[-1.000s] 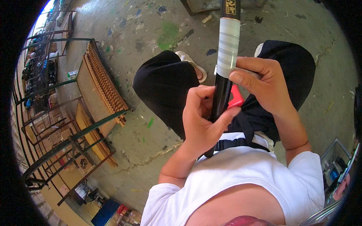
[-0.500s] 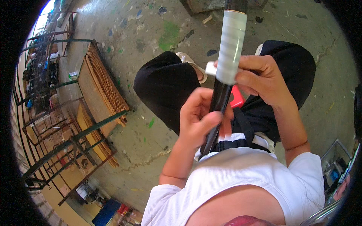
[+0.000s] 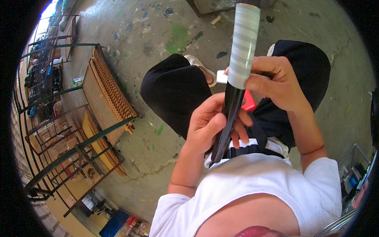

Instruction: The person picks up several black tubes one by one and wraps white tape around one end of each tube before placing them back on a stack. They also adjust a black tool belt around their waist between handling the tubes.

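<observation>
A black pole runs from my waist up past the top of the view, tilted slightly. Its upper part wears a white-and-grey spiral wrap. Lower down, my left hand curls loosely round the bare black part, thumb in front and fingertips showing on the far side. At the lower end of the wrap, my right hand is closed, thumb and fingers against the wrap's edge. A flat white piece, seemingly tape, sticks out left of the pole by my right fingertips; the rest is hidden behind the pole.
Behind the pole a red object shows over my black trousers. Dark metal racks with wooden boards stand at the left. A brown-sided item lies at the top on the paint-spotted floor.
The pole has shifted slightly downward in the view and its wrap stripes look sharper. My left fingers have opened a little round it. My right hand stays at the wrap's lower end.
</observation>
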Action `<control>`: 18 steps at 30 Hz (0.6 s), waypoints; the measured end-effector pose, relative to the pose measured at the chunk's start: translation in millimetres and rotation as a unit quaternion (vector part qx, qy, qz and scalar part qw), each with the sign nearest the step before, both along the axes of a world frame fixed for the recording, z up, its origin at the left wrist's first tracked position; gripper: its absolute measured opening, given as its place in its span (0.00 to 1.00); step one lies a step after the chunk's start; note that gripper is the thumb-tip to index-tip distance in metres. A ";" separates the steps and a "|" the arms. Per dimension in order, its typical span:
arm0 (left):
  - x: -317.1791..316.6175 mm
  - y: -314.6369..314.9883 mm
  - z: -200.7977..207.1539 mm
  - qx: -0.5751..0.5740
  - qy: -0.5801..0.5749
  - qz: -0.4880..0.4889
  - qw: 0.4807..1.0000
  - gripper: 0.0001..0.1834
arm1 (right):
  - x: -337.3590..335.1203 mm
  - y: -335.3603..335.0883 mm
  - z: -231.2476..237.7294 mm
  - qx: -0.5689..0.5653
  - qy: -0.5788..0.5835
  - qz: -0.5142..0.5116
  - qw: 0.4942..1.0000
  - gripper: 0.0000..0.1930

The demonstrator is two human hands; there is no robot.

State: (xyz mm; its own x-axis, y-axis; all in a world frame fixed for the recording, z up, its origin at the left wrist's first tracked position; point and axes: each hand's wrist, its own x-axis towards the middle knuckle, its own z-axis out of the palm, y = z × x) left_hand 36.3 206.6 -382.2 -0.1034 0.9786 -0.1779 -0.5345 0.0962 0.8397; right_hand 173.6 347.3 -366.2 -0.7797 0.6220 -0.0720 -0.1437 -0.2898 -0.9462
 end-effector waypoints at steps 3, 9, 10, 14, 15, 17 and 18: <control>15.7 15.5 34.0 -0.078 0.107 0.078 0.988 0.28 | -1.4 -0.2 -1.1 0.039 -0.026 -0.028 0.998 0.13; 18.6 13.6 13.2 0.007 0.172 0.137 0.976 0.24 | 3.9 -1.8 12.2 0.085 -0.082 -0.062 0.991 0.10; 17.0 13.6 10.8 0.028 0.134 0.126 0.983 0.25 | 5.4 3.1 11.3 0.080 -0.065 -0.008 0.995 0.12; -1.2 6.0 -0.1 0.030 -0.065 -0.030 0.997 0.31 | 1.3 27.5 11.0 0.091 -0.061 0.118 0.987 0.21; 0.5 8.0 9.1 -0.004 -0.084 -0.031 0.996 0.32 | -2.4 29.3 9.1 0.110 -0.073 0.114 0.985 0.22; -1.3 11.9 11.7 -0.011 -0.089 -0.030 0.996 0.35 | -10.7 27.6 14.5 0.020 -0.078 0.118 0.990 0.26; -1.9 11.5 14.7 -0.018 -0.092 -0.028 0.995 0.36 | -11.9 28.8 14.9 0.056 -0.073 0.124 0.988 0.25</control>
